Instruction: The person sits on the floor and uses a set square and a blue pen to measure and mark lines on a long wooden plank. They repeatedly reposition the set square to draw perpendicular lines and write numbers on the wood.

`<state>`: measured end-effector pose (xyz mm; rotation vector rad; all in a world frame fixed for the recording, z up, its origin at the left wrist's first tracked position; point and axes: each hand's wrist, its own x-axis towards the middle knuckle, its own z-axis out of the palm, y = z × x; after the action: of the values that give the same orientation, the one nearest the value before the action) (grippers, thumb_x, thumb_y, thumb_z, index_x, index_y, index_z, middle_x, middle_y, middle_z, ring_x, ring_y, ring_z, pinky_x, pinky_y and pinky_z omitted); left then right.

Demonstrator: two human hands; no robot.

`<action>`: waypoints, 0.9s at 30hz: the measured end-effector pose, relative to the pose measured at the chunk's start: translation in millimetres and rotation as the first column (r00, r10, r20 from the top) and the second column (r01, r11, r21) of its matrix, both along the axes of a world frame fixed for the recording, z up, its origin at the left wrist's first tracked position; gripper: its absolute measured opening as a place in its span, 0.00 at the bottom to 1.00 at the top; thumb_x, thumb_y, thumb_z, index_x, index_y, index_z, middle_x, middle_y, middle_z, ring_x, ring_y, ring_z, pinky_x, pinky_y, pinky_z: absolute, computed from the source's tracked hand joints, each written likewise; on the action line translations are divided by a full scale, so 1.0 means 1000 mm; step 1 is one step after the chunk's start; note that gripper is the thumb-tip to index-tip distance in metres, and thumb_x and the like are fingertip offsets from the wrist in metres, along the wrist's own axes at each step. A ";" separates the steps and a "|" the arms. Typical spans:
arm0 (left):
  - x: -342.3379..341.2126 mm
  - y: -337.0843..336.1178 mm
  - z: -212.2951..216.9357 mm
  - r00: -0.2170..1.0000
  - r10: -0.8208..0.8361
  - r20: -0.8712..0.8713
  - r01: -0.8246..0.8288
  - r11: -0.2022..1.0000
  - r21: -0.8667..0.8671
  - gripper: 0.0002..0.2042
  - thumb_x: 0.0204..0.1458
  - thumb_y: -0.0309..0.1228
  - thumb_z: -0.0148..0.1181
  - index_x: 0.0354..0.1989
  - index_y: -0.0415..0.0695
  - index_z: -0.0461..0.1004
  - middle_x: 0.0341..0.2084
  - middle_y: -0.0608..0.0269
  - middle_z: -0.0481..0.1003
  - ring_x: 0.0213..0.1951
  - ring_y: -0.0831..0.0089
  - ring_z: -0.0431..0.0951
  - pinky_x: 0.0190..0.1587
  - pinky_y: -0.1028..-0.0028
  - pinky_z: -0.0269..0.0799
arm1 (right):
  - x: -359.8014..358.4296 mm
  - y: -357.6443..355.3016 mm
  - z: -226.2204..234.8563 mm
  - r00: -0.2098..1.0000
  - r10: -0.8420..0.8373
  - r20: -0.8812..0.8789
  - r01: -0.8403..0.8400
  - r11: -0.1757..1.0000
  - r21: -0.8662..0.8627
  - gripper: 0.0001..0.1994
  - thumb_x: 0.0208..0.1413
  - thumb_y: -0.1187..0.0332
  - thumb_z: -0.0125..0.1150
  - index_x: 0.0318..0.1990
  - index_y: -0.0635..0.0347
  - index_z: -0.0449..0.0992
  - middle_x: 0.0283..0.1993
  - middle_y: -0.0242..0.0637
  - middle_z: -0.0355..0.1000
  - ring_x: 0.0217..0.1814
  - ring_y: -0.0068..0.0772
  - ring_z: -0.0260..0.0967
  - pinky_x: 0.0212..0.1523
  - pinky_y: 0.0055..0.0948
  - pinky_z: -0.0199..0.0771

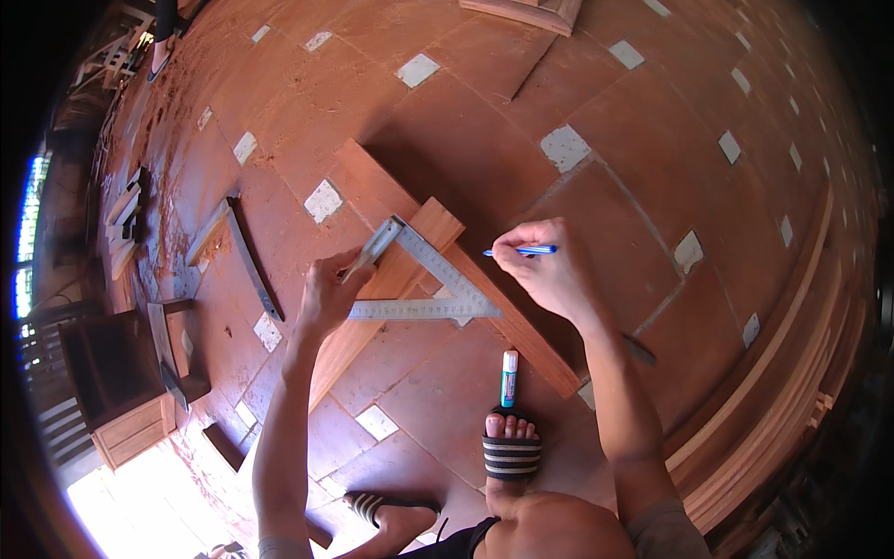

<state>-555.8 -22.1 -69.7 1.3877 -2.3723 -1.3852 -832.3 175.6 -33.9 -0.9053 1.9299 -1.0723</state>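
My left hand point(333, 291) is closed on the thick edge of a metal triangle square point(456, 287) with ruler markings. The square rests over a wooden board point(436, 222), which crosses a longer reddish board point(540, 347) lying slantwise on the floor. My right hand point(551, 270) pinches a blue pen point(538, 250) just right of the boards, its tip pointing left toward the square and apart from it. A small white-and-teal tube point(508, 380) stands near my sandalled foot point(510, 455), below the square.
Long wooden planks point(764, 410) are stacked at the right. At the left are a curved tool with a dark blade point(251, 256), a wooden cabinet piece point(130, 433) and wood scraps. Part of a wooden frame point(531, 13) lies at the far edge. Another person's foot point(160, 63) shows at the upper left.
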 end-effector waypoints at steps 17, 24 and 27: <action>-0.040 -0.007 -0.001 1.000 -0.001 -0.021 0.002 0.999 0.055 0.23 0.64 0.35 0.68 0.63 0.33 0.80 0.41 0.61 0.86 0.37 0.82 0.76 0.40 0.73 0.75 | -0.021 0.010 -0.010 0.993 -0.106 0.042 0.108 0.993 -0.038 0.08 0.65 0.70 0.71 0.41 0.69 0.88 0.30 0.35 0.84 0.32 0.16 0.78 0.33 0.22 0.78; -0.040 -0.008 0.000 0.998 -0.054 -0.018 0.054 0.999 0.003 0.23 0.64 0.32 0.68 0.64 0.33 0.79 0.43 0.60 0.86 0.40 0.81 0.77 0.45 0.72 0.76 | -0.021 0.004 -0.008 0.988 -0.119 0.097 0.121 0.992 -0.016 0.09 0.65 0.69 0.72 0.41 0.69 0.88 0.30 0.36 0.84 0.31 0.17 0.79 0.32 0.22 0.77; -0.041 -0.008 0.001 0.998 -0.053 -0.045 0.054 0.998 0.025 0.23 0.63 0.32 0.68 0.64 0.33 0.79 0.43 0.60 0.86 0.40 0.81 0.77 0.46 0.72 0.76 | -0.022 -0.001 -0.007 0.989 -0.109 0.098 0.114 0.992 -0.045 0.09 0.65 0.69 0.72 0.41 0.69 0.88 0.30 0.37 0.84 0.32 0.17 0.79 0.33 0.23 0.78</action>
<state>-597.1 -29.7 -68.5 1.2944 -2.3887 -1.4499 -854.0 174.4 -41.4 -0.7663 1.9002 -1.2128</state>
